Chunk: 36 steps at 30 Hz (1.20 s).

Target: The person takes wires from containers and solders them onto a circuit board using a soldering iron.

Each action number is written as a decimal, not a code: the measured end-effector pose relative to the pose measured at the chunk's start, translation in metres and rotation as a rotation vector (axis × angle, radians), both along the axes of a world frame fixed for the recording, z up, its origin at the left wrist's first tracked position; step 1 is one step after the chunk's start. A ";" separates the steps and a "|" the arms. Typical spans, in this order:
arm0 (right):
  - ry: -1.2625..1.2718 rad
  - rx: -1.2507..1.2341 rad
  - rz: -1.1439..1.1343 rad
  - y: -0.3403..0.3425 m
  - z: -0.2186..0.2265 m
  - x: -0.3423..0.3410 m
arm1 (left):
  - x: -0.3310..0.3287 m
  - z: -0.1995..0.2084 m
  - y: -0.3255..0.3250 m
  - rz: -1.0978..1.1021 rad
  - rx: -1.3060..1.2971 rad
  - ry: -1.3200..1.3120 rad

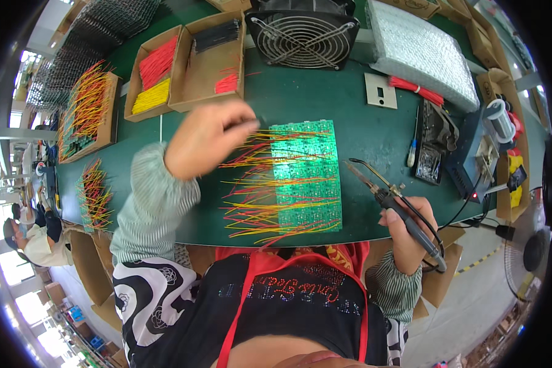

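Observation:
A green circuit board panel point(306, 211) lies on the table in front of me. Red, yellow and a few black wires point(248, 205) run from it out to the left in rows. Over the upper left wire ends is my left hand point(211, 136), slightly blurred, its fingers pinched; something small and dark shows at the fingertips, too unclear to name. My right hand point(411, 230) grips a soldering iron point(405, 218) with a thin feed tube along it. The iron's tip points up and left, just right of the panel and apart from it.
Cardboard trays of cut wires point(176, 67) stand at the back left, before a black fan point(306, 37). Wired boards point(86, 116) fill a box farther left; another bundle point(95, 196) lies nearer. At right are a solder spool point(500, 119), a soldering station point(469, 150) and a brush point(413, 153).

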State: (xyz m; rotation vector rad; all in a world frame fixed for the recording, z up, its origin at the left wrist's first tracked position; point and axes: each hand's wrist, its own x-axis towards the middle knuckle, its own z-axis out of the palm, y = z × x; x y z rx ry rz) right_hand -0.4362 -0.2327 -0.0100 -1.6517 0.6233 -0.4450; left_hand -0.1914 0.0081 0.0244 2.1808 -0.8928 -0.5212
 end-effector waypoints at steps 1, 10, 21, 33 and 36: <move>0.000 -0.064 0.089 -0.001 0.001 0.000 | -0.014 -0.002 -0.001 -0.047 0.034 -0.018; -0.028 0.054 0.126 0.014 0.008 0.004 | -0.053 -0.027 -0.018 -0.117 -0.001 -0.177; 0.035 0.025 0.100 0.009 0.012 0.001 | -0.060 -0.029 -0.029 -0.189 -0.003 -0.170; 0.078 0.070 0.235 0.024 -0.001 0.009 | -0.069 -0.050 -0.016 -0.144 0.035 -0.081; 0.044 0.033 0.241 0.026 -0.004 0.012 | -0.068 -0.051 -0.017 -0.139 0.026 -0.093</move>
